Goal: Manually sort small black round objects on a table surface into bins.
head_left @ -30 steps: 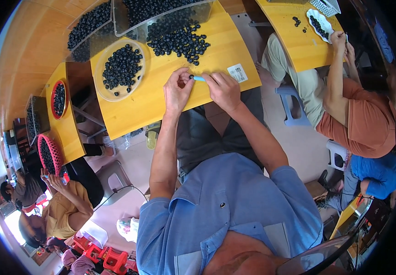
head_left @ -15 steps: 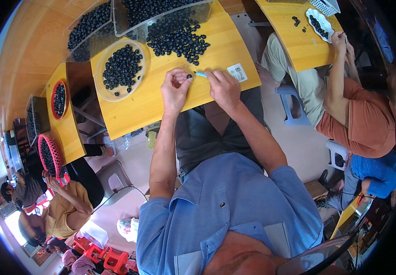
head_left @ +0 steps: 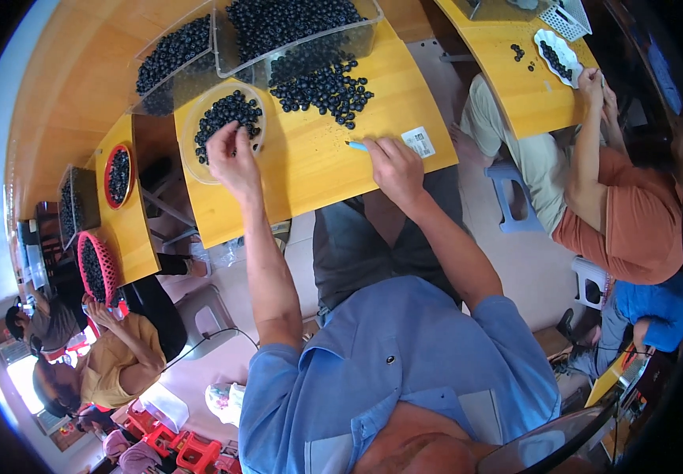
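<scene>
My left hand (head_left: 233,163) hangs over the near side of a round clear tray (head_left: 189,150), its thumb and fingers apart with nothing visible between them. In the tray lies a heap of small dark round pieces (head_left: 231,109), glossy and bead-like. My right hand (head_left: 397,167) is closed round a slim tool with a light blue handle (head_left: 359,146), its dark tip pointing left just above the table. A loose pile of the same dark round pieces (head_left: 321,93) lies on the table beyond the tool.
Large clear bins (head_left: 298,59) full of dark pieces stand at the table's far side. A white printed label (head_left: 418,142) lies on the yellow table (head_left: 302,186) by my right hand. People work at neighbouring tables, one with a white scalloped dish (head_left: 569,59), another near a pink basket (head_left: 106,257).
My left hand has moved left, from beside the tool tip to over the round tray. The dark piece it pinched no longer shows in it. My right hand still holds the tool.
</scene>
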The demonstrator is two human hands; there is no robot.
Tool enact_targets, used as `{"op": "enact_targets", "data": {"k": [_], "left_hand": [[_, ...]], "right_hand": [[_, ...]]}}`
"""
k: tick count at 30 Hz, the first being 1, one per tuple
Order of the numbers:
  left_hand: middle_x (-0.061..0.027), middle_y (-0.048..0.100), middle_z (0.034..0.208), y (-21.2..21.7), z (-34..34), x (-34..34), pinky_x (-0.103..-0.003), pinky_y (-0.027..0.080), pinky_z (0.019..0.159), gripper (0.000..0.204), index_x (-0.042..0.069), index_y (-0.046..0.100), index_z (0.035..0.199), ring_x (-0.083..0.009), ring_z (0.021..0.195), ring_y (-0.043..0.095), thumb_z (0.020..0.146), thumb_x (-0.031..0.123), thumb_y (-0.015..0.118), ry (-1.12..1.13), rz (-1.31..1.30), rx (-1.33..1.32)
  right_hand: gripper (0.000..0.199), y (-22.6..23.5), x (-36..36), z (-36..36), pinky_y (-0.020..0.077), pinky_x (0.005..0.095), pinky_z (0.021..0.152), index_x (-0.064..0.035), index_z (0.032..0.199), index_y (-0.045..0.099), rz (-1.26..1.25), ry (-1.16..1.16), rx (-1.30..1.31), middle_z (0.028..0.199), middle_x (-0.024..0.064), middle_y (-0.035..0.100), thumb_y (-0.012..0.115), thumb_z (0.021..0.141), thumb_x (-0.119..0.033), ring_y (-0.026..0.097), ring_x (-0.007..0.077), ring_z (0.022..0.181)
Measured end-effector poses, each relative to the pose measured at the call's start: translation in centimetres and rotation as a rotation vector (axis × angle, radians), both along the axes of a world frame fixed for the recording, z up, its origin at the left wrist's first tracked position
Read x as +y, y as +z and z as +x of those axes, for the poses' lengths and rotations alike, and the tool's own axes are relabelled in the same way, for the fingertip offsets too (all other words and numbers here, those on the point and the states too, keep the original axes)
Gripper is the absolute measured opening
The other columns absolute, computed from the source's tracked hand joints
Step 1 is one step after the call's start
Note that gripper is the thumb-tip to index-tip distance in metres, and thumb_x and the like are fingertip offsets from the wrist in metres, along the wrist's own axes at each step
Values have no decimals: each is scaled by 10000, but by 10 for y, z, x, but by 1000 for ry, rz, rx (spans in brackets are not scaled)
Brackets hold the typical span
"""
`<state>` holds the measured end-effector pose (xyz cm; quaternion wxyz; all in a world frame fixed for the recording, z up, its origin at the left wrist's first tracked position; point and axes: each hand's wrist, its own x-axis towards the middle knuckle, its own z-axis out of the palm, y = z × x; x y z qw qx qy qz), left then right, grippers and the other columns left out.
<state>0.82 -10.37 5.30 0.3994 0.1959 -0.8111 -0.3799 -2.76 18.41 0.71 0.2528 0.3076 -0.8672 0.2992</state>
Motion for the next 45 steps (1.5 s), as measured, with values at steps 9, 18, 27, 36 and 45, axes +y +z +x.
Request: {"op": "enact_targets", "data": {"k": [9, 18, 27, 36, 45], "left_hand": [[-132, 722, 915, -29, -44, 51, -357, 574, 708, 194, 42, 741, 1080, -228, 758, 699, 892, 84, 765, -279, -93, -220], [-159, 706, 959, -49, -66, 72, -369, 574, 749, 268, 4, 724, 1110, -256, 804, 701, 851, 48, 781, -291, -144, -275], [-34, 687, 945, -52, -25, 62, -260, 531, 713, 257, 5, 744, 1145, -98, 778, 635, 889, 30, 755, -294, 386, -301], [13, 652, 1017, -48, -2, 89, -198, 496, 753, 231, -7, 722, 1138, -44, 801, 608, 910, -29, 749, -454, 633, -180], [-16, 622, 1021, -55, 1, 99, -212, 516, 792, 178, -20, 725, 1056, -66, 832, 649, 890, -86, 736, -495, 872, -160]], "right_hand": [[313, -5, -1, -1, 561, 367, 703, -67, 1103, 744, 10, 9, 5, 874, 36, 618, 674, 800, -28, 662, 222, 813], [326, -2, 1, 1, 559, 375, 710, -72, 1126, 730, 27, 18, -18, 886, 42, 603, 668, 810, -22, 653, 231, 813], [326, -7, 2, -2, 553, 387, 709, -76, 1135, 724, -32, 34, -7, 871, 45, 584, 673, 817, -24, 644, 242, 801], [332, -8, 1, -2, 550, 385, 704, -71, 1140, 723, -13, 24, -19, 869, 49, 587, 676, 815, -23, 644, 240, 797], [325, -8, 2, -1, 558, 379, 711, -66, 1136, 725, -11, 16, -34, 880, 49, 604, 679, 817, -26, 662, 235, 828]]}}
